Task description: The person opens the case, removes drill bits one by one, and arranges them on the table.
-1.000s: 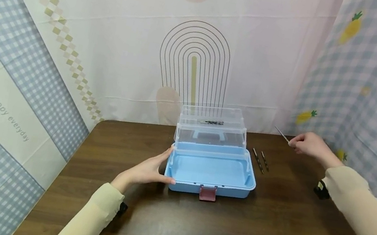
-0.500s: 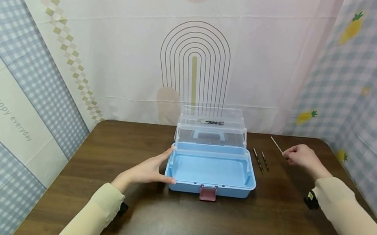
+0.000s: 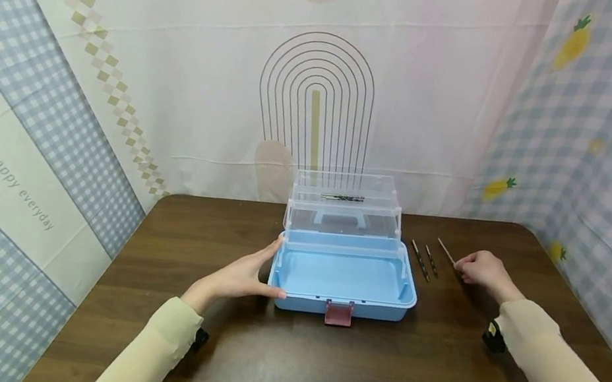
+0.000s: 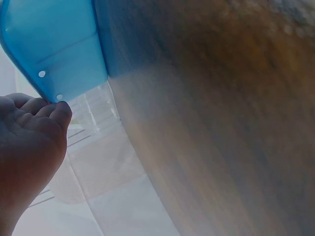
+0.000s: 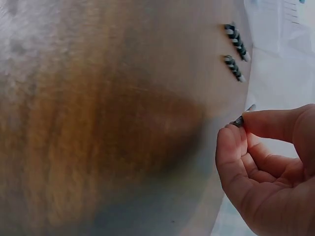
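Observation:
A blue toolbox point(image 3: 371, 311) stands lid up on the table, with clear tiered trays point(image 3: 338, 213) raised behind its lower compartment. My left hand point(image 3: 235, 276) holds its left side, thumb at the front corner and fingers along the side. To the right of the box, the right hand point(image 3: 484, 271) pinches one end of a thin drill bit point(image 3: 444, 248) between thumb and fingers, low over the table. Two more drill bits, a thicker one point(image 3: 420, 260) and a thinner one point(image 3: 431, 261), lie side by side between it and the box.
Several dark drill bits point(image 3: 343, 198) rest in a raised clear tray. A mauve latch point(image 3: 339, 313) hangs open at the toolbox's front. The brown wooden table point(image 3: 277, 373) ends at a printed cloth point(image 3: 428, 103) at the back, and checked cloths line both sides.
The right hand has come down and toward the box with its drill bit, bringing it alongside the two lying bits. The left hand stays on the toolbox.

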`<state>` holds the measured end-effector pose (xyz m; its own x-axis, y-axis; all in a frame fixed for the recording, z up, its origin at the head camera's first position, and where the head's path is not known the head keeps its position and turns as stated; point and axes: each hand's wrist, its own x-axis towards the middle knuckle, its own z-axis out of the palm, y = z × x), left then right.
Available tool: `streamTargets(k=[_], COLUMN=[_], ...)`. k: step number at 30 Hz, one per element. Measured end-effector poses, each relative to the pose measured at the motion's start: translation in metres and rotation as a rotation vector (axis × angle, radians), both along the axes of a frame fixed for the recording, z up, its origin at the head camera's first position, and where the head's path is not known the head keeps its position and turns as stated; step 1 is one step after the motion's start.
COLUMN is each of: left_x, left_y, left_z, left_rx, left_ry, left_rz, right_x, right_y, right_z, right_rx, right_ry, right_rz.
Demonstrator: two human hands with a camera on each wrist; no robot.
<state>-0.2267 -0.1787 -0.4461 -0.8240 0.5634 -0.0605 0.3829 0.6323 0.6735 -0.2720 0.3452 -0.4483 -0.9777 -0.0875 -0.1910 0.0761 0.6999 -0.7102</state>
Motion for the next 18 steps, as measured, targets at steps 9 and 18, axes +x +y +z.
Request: streamTargets(k=[9,18], left_x=[0.0004,-0.0006], left_y=[0.0005,0.0007], left_z=[0.0005,-0.0003], left_rx=[-0.002,-0.010], left_ry=[-0.006,-0.023], left_rz=[0.003,0.012], right_x=[0.0011,-0.0005], right_y=[-0.0013,-0.0030], right_z=[-0.0057,-0.0071], right_rx=[-0.016,-0.030], right_ry=[-0.012,-0.046], right_rz=[-0.020,-0.034])
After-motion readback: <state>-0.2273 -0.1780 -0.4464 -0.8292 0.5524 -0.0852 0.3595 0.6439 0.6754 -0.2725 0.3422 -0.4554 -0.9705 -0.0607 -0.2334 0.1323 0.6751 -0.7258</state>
